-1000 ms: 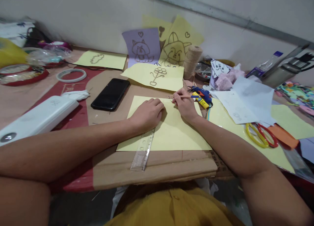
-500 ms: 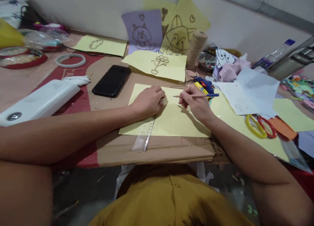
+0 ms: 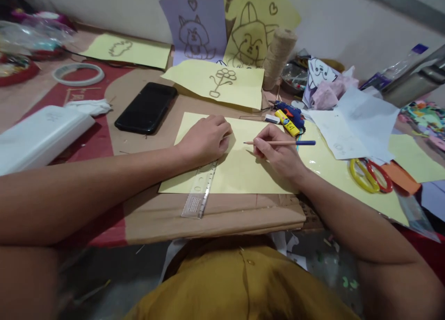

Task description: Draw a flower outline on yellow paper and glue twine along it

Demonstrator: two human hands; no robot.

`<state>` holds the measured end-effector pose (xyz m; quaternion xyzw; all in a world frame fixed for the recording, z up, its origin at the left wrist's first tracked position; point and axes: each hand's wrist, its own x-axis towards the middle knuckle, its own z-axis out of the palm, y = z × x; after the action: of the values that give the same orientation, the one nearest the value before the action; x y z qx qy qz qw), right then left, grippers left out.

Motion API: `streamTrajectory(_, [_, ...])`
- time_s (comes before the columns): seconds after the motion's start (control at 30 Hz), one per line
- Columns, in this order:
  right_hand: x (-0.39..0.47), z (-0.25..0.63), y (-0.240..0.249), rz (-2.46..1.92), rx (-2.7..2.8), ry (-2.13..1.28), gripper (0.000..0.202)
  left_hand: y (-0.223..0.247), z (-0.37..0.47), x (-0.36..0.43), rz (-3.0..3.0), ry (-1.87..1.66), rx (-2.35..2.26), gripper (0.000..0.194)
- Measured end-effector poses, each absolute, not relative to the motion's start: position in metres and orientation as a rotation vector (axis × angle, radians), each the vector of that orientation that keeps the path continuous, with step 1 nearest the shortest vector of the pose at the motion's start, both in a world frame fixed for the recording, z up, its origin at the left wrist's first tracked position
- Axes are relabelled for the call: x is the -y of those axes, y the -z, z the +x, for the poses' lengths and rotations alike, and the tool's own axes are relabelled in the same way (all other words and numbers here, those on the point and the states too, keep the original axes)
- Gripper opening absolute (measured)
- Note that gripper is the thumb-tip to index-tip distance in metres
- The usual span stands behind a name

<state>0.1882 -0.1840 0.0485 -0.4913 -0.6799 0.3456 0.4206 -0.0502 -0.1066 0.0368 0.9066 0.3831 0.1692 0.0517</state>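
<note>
A pale yellow sheet (image 3: 243,176) lies flat near the table's front edge. My left hand (image 3: 207,139) rests on its upper left part, fingers curled down over a clear ruler (image 3: 200,190) that sticks out below; the ruler's upper end is hidden. Over the right half of the sheet, my right hand (image 3: 278,152) holds a pencil (image 3: 288,143) with a blue end, its tip pointing left. Beyond the sheet stand a yellow glue stick (image 3: 287,122) lying on its side and a small white eraser (image 3: 272,119).
A black phone (image 3: 146,108) and a white device (image 3: 45,132) lie left. Behind are a flower drawing (image 3: 239,90), a twine spool (image 3: 280,56) and a tape roll (image 3: 78,73). Scissors (image 3: 370,175) with yellow and red handles and loose papers (image 3: 365,121) are right.
The view has shifted slightly. My right hand has lowered a little, with the pencil now nearly level, and the eraser has come into sight. My left hand stays on the ruler.
</note>
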Motion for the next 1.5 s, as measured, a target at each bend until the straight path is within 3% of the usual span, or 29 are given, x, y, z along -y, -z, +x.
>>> streamTrajectory(0.13, [0.190,0.191,-0.054,-1.139,1.853,-0.939,0.033,-0.038,-0.049,0.107,2.749,-0.524,-1.160,0.027])
streamTrajectory(0.67, [0.204,0.184,-0.061,-1.124,1.938,-1.016,0.030,-0.036,-0.052,0.104,2.743,-0.534,-1.187,0.030])
streamTrajectory(0.93, [0.209,0.186,-0.067,-1.120,1.883,-1.172,0.043,-0.037,-0.051,0.103,2.707,-0.568,-1.205,0.027])
streamTrajectory(1.27, [0.198,0.191,-0.060,-1.114,1.891,-1.070,0.029,-0.038,-0.051,0.103,2.740,-0.533,-1.220,0.027])
streamTrajectory(1.5, [0.198,0.189,-0.064,-1.173,1.934,-1.030,0.039,-0.037,-0.052,0.102,2.716,-0.548,-1.219,0.028])
